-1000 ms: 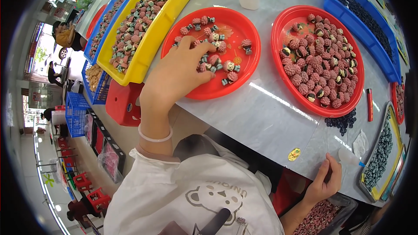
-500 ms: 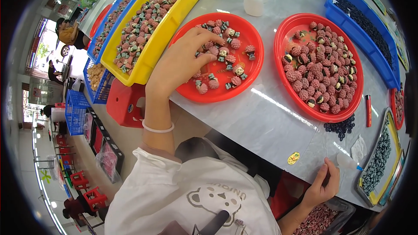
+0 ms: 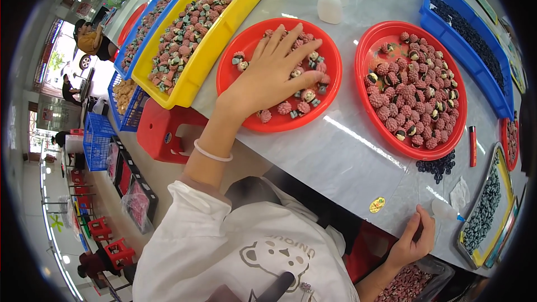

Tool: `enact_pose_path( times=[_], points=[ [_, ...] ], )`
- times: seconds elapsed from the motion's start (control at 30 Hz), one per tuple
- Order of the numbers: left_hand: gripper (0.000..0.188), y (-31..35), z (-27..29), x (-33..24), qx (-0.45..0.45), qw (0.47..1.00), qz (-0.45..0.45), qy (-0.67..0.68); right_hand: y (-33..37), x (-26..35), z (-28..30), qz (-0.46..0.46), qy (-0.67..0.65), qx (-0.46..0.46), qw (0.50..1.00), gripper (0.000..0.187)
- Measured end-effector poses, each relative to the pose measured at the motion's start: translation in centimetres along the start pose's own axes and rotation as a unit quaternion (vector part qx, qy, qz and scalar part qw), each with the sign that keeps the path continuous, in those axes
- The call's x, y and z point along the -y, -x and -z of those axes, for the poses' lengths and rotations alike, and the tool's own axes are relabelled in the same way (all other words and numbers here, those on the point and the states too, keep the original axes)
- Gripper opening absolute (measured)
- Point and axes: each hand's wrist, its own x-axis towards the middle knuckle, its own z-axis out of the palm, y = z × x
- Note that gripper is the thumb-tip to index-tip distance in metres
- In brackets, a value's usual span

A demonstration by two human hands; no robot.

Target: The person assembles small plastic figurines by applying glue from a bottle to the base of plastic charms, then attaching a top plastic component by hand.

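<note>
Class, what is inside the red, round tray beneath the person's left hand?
Small pink, knobbly figures with grey-green parts lie in the red, round, shallow tray, visible around the spread left hand. Anything directly beneath that hand is covered, so it cannot be seen.

Grey capital lettering (image 3: 291, 242), seemingly creased, crosses the white shirt (image 3: 190, 246).

Figurines (image 3: 308, 95) in plate (image 3: 279, 127), bottles (image 3: 330, 9) behind
</note>
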Motion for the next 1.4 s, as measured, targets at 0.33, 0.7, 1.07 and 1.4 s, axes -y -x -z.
enact_pose_path(
  times=[0.33,0.7,1.07,1.4],
  points=[
    [0.038,1.6,1.4,-0.3,0.001,0.997,0.042,-0.062,0.1,-0.2,0.0,0.014,0.013,-0.003,1.000,0.011],
    [0.054,3.2,1.2,-1.1,0.027,0.972,0.172,-0.158,0.2,-0.3,0.2,0.011,0.010,0.009,1.000,0.011],
    [0.045,0.9,1.4,0.7,0.034,0.999,0.014,0.012,0.0,-0.1,0.2,0.010,0.001,0.004,1.000,0.010],
    [0.043,1.6,0.8,-2.9,0.009,0.998,0.010,-0.060,0.1,-0.2,0.3,0.010,0.005,0.000,1.000,0.010]
  ],
)
